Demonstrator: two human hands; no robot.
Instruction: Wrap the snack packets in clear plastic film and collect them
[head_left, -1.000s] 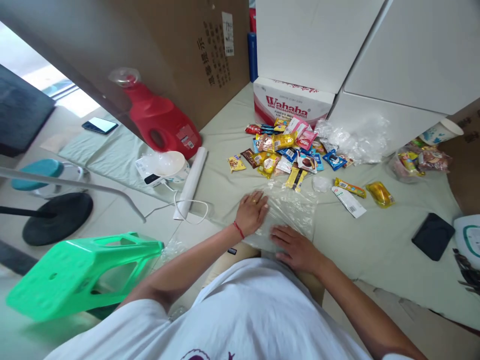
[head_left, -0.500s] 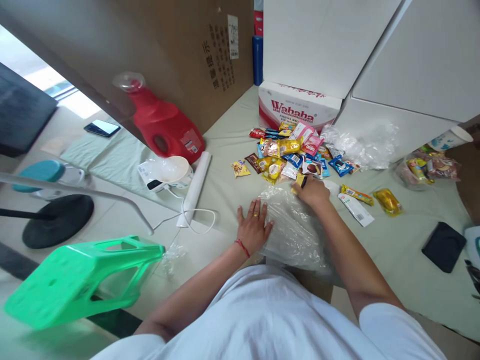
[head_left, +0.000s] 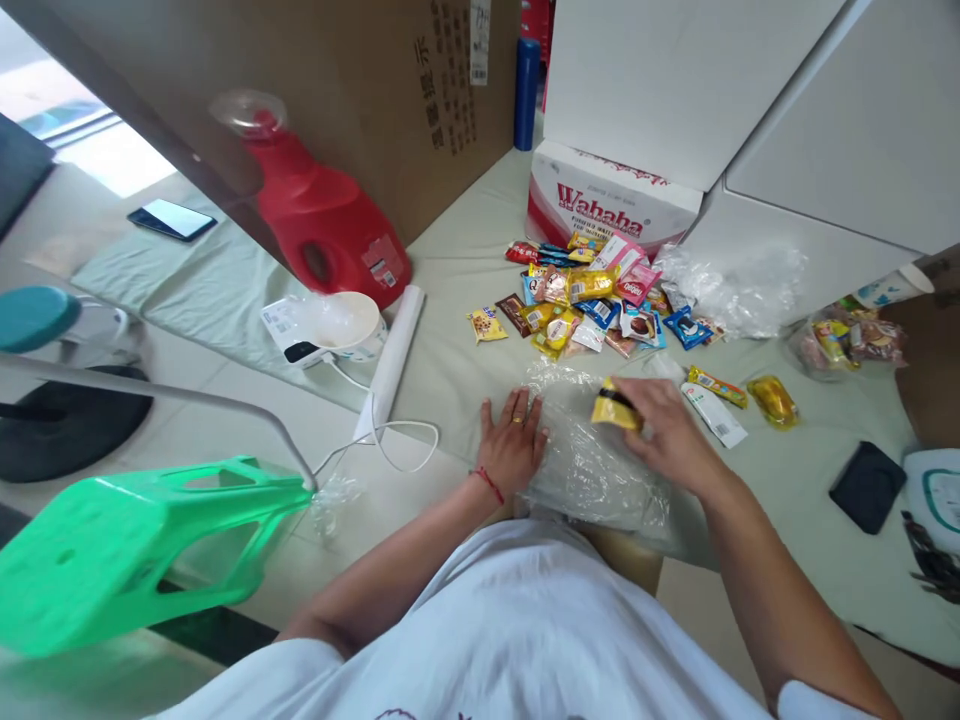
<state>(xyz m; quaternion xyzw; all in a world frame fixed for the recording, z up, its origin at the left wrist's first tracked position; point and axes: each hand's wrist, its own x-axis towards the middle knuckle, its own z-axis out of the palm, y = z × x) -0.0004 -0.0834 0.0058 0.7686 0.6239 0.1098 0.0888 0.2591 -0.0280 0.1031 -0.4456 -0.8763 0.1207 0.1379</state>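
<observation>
Floor: pale green cloth (head_left: 465, 270) spread over tile, cardboard and white boxes behind
Right hand: right hand (head_left: 664, 432) hovers over the clear plastic bag (head_left: 592, 470); fingers (head_left: 637, 405) clamped on a yellow snack packet (head_left: 615, 410) with a dark band
Left hand: left hand (head_left: 514, 445) lies flat on the bag's left edge; fingers (head_left: 517, 412) together and straight, gripping nothing; a ring and a red wrist cord show
Bag: crumpled, lying on the cloth just before the person's knees
Beyond: snack pile (head_left: 592, 295) near the Wahaha box (head_left: 611, 200); white roll (head_left: 391, 355) and red jug (head_left: 322, 225) to the left; green stool (head_left: 135, 545) tipped nearest the left arm
</observation>
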